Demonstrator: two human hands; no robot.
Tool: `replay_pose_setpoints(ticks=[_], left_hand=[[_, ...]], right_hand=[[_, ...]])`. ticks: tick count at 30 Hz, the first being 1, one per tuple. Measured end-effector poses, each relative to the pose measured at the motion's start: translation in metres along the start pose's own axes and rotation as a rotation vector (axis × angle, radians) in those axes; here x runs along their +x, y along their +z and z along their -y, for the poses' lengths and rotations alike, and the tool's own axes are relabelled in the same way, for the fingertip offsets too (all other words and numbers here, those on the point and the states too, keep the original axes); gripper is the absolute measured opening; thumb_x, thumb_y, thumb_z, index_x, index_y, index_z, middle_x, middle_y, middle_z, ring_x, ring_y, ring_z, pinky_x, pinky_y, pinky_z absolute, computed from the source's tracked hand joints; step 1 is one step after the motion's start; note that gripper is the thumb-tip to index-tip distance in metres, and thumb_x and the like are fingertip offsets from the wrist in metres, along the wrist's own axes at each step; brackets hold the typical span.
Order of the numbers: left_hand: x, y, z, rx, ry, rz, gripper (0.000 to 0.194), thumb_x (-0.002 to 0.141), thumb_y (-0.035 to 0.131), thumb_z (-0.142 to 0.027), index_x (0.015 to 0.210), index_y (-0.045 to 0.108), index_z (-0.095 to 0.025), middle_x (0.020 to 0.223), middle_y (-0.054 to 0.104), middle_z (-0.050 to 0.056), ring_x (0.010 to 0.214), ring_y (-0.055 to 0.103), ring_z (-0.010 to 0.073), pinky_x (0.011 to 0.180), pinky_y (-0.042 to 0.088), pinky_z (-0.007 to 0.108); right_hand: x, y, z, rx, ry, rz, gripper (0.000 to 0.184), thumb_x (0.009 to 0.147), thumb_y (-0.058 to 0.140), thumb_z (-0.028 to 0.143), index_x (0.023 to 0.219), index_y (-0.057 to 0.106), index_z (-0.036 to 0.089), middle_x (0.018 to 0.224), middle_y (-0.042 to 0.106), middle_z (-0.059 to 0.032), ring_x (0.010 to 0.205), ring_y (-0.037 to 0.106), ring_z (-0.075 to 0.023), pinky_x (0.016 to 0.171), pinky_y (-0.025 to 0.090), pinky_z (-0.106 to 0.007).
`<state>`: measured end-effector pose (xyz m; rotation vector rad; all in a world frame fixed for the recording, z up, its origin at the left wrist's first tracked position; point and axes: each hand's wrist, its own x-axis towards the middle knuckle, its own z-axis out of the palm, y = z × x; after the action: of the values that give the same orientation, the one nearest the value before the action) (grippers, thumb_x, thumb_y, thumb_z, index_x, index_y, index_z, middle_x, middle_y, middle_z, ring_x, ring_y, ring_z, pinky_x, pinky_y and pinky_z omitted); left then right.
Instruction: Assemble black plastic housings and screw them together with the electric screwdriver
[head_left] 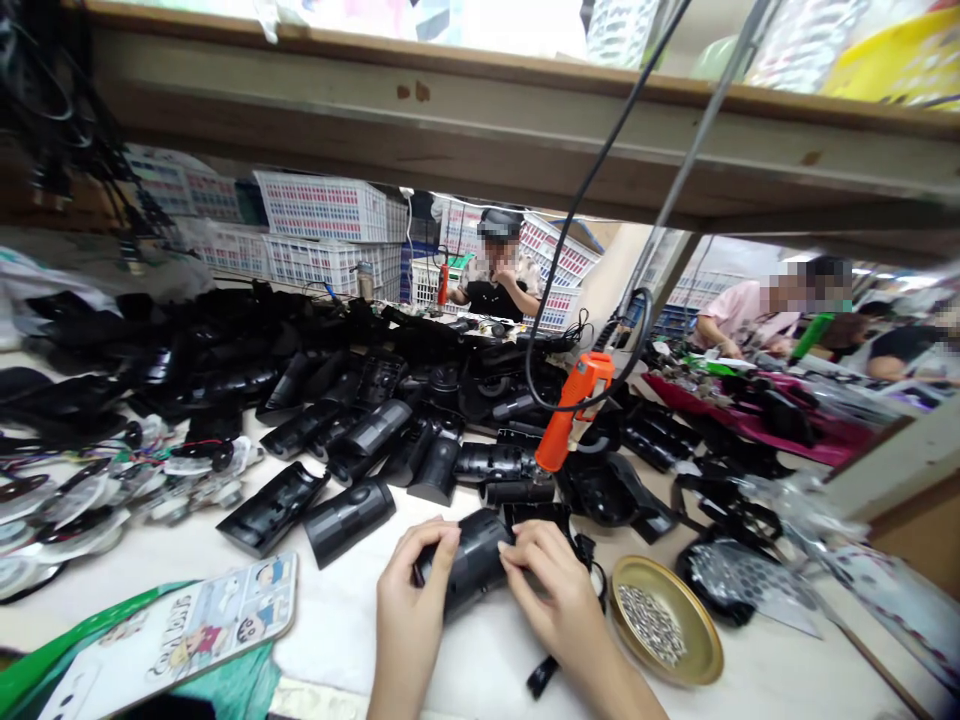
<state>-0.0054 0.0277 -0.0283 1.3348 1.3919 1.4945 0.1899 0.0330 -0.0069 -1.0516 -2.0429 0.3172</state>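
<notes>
A black plastic housing (474, 562) lies between both hands near the front edge of the white table (337, 620). My left hand (411, 605) curls its fingers round the housing's left end. My right hand (553, 590) presses fingers on its right end. An orange electric screwdriver (571, 408) hangs on a black cable just above and behind the hands. To the right of my right hand sits a gold dish (701, 650) holding several small screws.
Many black housings (360, 430) are piled across the table. Wired round parts (112, 480) lie at left. A phone with a cartoon case (187, 630) rests on a green bag. A wooden shelf (480, 110) overhangs. Other people work at benches behind.
</notes>
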Motion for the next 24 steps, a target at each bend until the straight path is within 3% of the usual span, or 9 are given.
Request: replay_pose_setpoints(ticks=[3,6,9,12,15,17,20,24], left_hand=[[0.001,-0.019,-0.001,0.013,0.076,0.069,0.027,0.092,0.065,-0.051,0.090,0.077,-0.027,0.111,0.078,0.006,0.127,0.063,0.0284,0.110,0.048,0.042],[0.004,-0.031,0.001,0.045,0.101,0.089,0.026,0.094,0.063,-0.050,0.089,0.074,-0.027,0.117,0.076,0.008,0.133,0.060,0.0321,0.112,0.046,0.050],[0.007,-0.032,0.006,0.058,0.102,0.058,0.027,0.097,0.057,-0.051,0.092,0.070,-0.026,0.122,0.074,0.010,0.133,0.059,0.0328,0.111,0.046,0.054],[0.007,-0.030,0.008,0.069,0.107,0.047,0.026,0.098,0.058,-0.049,0.094,0.069,-0.027,0.122,0.074,0.009,0.130,0.063,0.0310,0.108,0.050,0.050],[0.006,-0.030,0.009,0.092,0.141,0.043,0.024,0.098,0.057,-0.047,0.094,0.070,-0.027,0.122,0.075,0.008,0.131,0.063,0.0295,0.108,0.051,0.048],[0.005,-0.032,0.009,0.122,0.179,0.041,0.023,0.099,0.057,-0.044,0.097,0.073,-0.028,0.123,0.075,0.007,0.133,0.061,0.0291,0.111,0.050,0.050],[0.003,-0.036,0.009,0.184,0.247,0.052,0.017,0.097,0.061,-0.040,0.098,0.077,-0.032,0.125,0.075,0.005,0.135,0.060,0.0291,0.111,0.050,0.051],[0.002,-0.038,0.009,0.256,0.335,0.058,0.012,0.095,0.066,-0.035,0.097,0.078,-0.035,0.125,0.074,0.002,0.130,0.063,0.0266,0.108,0.053,0.048]], right_hand=[[-0.002,0.004,0.001,-0.078,0.003,0.054,0.018,0.095,0.052,0.010,0.091,0.065,0.022,0.101,0.064,-0.0094,0.095,0.061,-0.0276,0.079,0.052,-0.041],[0.000,0.006,0.002,-0.115,0.026,0.068,0.020,0.096,0.053,0.012,0.100,0.068,0.023,0.106,0.065,-0.0098,0.098,0.062,-0.0281,0.082,0.055,-0.043],[0.002,0.005,0.001,-0.122,0.048,0.045,0.019,0.101,0.049,0.016,0.106,0.067,0.022,0.104,0.065,-0.0095,0.099,0.064,-0.0255,0.083,0.057,-0.040],[0.004,0.002,0.001,-0.133,0.034,0.029,0.029,0.103,0.047,0.019,0.129,0.061,0.022,0.120,0.066,-0.0131,0.114,0.063,-0.0270,0.096,0.056,-0.044],[0.006,0.004,0.003,-0.173,-0.032,0.104,0.048,0.102,0.051,0.020,0.149,0.050,0.030,0.152,0.054,-0.0115,0.142,0.047,-0.0312,0.114,0.045,-0.054],[0.008,0.007,0.005,-0.216,-0.049,0.217,0.059,0.101,0.053,0.019,0.157,0.041,0.034,0.165,0.040,-0.0077,0.151,0.037,-0.0317,0.117,0.042,-0.057],[0.009,0.010,0.010,-0.252,-0.002,0.340,0.068,0.098,0.054,0.015,0.161,0.035,0.032,0.171,0.028,-0.0067,0.153,0.037,-0.0299,0.117,0.044,-0.055],[0.010,0.010,0.013,-0.246,0.033,0.351,0.065,0.099,0.052,0.014,0.160,0.038,0.031,0.171,0.027,-0.0053,0.152,0.038,-0.0279,0.118,0.043,-0.054]])
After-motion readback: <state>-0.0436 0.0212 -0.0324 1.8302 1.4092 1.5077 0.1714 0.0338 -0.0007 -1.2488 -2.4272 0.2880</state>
